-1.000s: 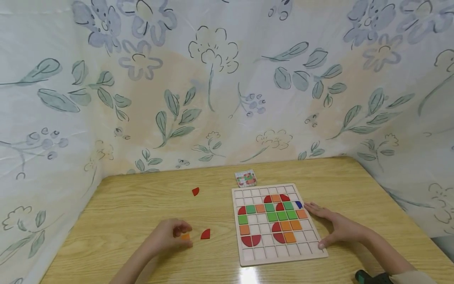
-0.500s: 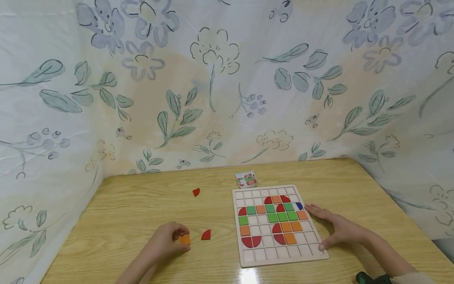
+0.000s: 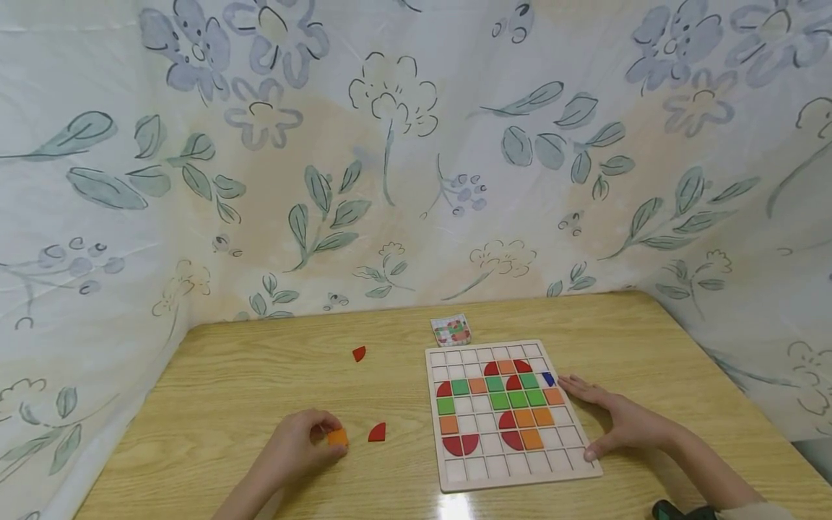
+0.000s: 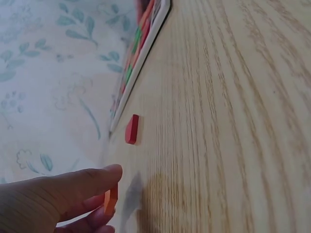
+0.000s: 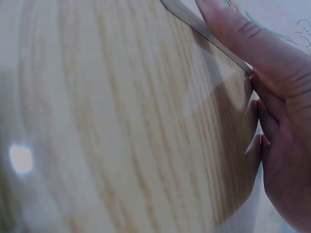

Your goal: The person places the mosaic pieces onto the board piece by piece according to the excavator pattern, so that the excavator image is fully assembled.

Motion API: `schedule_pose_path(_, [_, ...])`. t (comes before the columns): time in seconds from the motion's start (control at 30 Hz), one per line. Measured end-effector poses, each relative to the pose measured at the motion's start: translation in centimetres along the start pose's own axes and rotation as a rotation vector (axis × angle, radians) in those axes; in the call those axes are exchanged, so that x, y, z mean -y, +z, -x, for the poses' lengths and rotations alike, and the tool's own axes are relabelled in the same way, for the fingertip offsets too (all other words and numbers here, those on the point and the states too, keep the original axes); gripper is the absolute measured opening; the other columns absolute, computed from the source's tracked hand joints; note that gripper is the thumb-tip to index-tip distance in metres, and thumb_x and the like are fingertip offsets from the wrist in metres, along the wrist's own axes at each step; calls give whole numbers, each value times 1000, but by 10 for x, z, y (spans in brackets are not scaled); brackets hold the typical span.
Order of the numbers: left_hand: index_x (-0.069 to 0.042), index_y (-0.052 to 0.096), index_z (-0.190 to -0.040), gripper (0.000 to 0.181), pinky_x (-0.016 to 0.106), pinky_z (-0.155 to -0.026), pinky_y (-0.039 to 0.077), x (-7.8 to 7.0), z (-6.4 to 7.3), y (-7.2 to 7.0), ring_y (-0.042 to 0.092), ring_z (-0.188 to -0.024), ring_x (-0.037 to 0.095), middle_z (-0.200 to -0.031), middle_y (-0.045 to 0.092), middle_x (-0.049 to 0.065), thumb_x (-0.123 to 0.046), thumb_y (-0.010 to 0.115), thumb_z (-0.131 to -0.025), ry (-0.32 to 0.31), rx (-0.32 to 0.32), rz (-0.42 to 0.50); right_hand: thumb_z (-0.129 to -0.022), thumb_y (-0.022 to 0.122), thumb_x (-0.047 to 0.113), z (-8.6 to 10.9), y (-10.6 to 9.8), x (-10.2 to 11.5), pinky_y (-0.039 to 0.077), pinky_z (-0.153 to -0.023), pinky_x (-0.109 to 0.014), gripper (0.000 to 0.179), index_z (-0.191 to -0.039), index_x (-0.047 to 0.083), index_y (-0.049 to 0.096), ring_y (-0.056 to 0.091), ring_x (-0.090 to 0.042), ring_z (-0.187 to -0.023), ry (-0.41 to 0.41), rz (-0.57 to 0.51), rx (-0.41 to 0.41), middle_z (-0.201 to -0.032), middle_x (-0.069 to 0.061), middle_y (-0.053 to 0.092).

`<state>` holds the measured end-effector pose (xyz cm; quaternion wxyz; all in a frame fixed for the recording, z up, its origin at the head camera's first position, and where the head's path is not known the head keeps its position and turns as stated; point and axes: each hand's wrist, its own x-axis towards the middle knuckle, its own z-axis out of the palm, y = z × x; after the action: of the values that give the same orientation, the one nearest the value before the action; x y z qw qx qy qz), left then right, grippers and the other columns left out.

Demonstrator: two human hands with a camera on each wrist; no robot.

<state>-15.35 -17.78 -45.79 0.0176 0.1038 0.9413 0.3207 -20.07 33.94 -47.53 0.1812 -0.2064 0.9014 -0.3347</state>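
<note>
My left hand [image 3: 300,442] pinches an orange square tile [image 3: 337,438] between thumb and fingertips, low over the table. In the left wrist view the tile [image 4: 111,200] stands on edge between the fingers. Just right of it lies a red quarter-circle tile [image 3: 378,433]. The pale gridded board [image 3: 494,468] carries red, green and orange tiles, plus a small blue piece [image 3: 548,378] near its right edge. My right hand [image 3: 627,422] rests along that edge, thumb on the lower right corner and fingers extended against the side. In the right wrist view, the thumb [image 5: 257,46] overlaps the board's rim.
Farther back on the wooden table [image 3: 260,375] lies another red quarter-circle tile [image 3: 359,354]. A small printed pattern card [image 3: 451,331] sits behind the board. Floral cloth [image 3: 416,180] hangs around the table's back and sides.
My left hand has drawn slightly left and toward me, and more of the orange tile shows between its fingers. The right hand and the board have stayed in place.
</note>
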Motion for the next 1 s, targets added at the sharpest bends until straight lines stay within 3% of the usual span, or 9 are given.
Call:
schedule_pose_path(0.47, [-17,69,-85,25,22,-66,44,-14,-10,13,51,-73,8,-84,63,-9,-30,81,-68,63,40,43,-67,81,34,1,0,1,13,-92,-74,99,-147,18,25,7,-54,-132,4,-8,-1,-150,-25,14])
schedule_pose_path(0.63, [-16,70,-86,24,21,-64,42,-28,-17,23,49,-71,7,-83,63,-8,-28,80,-69,93,58,101,-67,81,34,1,-1,1,13,-92,-74,99,-147,17,25,7,-53,-132,6,-10,0,-150,-25,15])
schedule_pose_path(0.8, [-14,69,-86,24,21,-60,41,-46,-27,36,48,-66,7,-74,58,-6,-26,80,-69,118,115,145,-66,81,35,1,0,0,14,-92,-74,99,-147,19,25,8,-53,-133,10,1,0,-150,-24,16])
schedule_pose_path(1.0, [-16,70,-86,26,21,-61,39,-73,-45,52,46,-66,5,-74,59,-10,-32,81,-68,166,154,62,-66,81,35,0,-1,0,13,-92,-74,100,-147,18,25,8,-52,-133,-3,-11,1,-150,-23,16])
